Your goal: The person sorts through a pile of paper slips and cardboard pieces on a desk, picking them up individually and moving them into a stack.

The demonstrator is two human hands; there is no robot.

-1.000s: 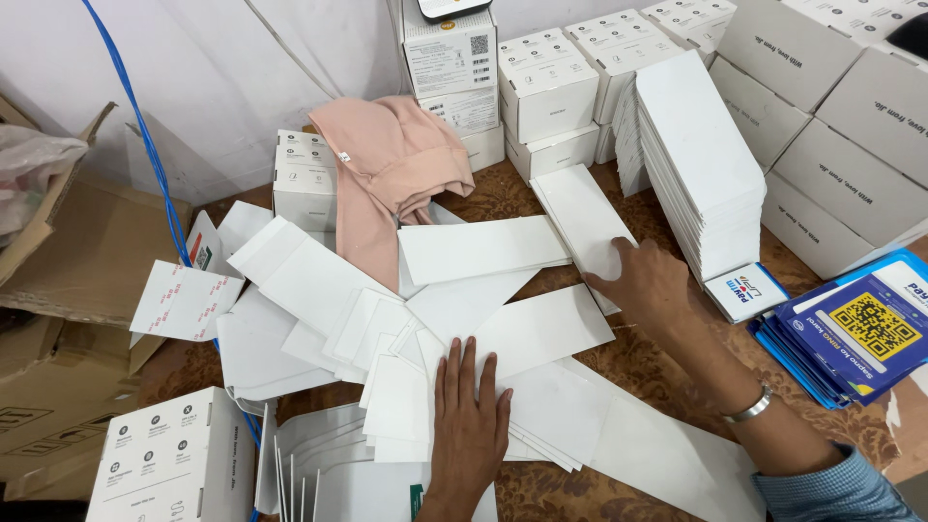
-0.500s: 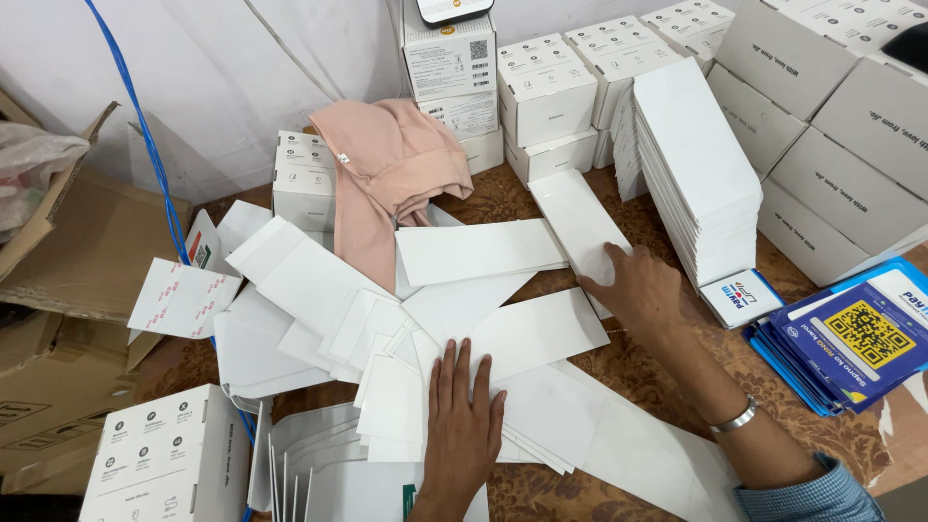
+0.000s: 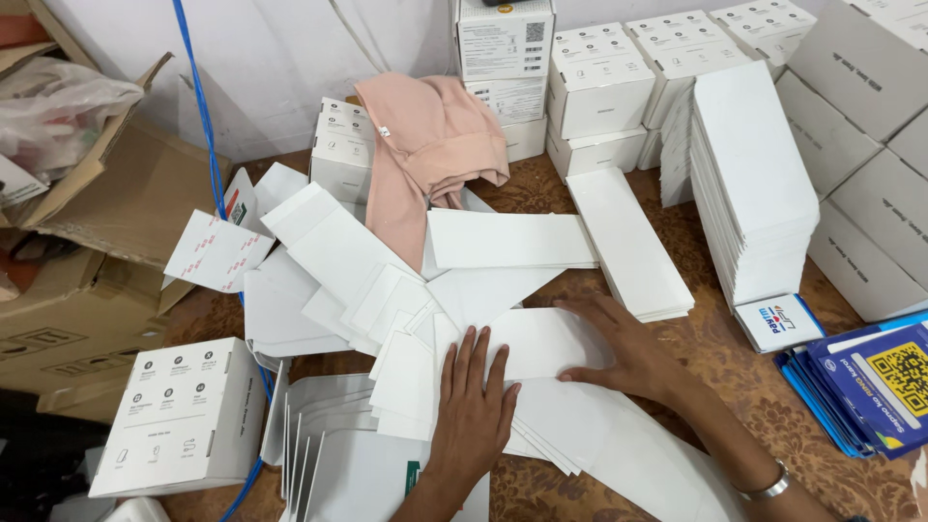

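Your left hand (image 3: 474, 411) lies palm down with its fingers (image 3: 471, 356) stretched out flat and slightly spread, pressing on the loose heap of white cards (image 3: 406, 377) near the front edge of the desk (image 3: 715, 338); it grips nothing. Your right hand (image 3: 623, 348) rests just beside it, toward the right, fingers extended and laid over a long white sheet (image 3: 541, 340) that sits on top of the heap, thumb tucked against the sheet's near edge; the hand is open and pressing, not closed around anything. A metal bracelet (image 3: 770, 483) circles your right wrist. The heap fans out toward the left side of the desk, where more white sheets overlap. Beyond your right hand, a low stack of long white cards (image 3: 628, 242) lies flat, and a taller stack of the same cards (image 3: 754, 184) stands near the right edge. A pink cloth (image 3: 425, 155) drapes over small white boxes (image 3: 599, 87) along the back edge. At the front right corner lies a pile of blue printed cards (image 3: 860, 387). A white carton (image 3: 179, 411) stands at the front left, brown cardboard boxes (image 3: 87, 242) are further left, and a blue cable (image 3: 203, 126) hangs down the wall.
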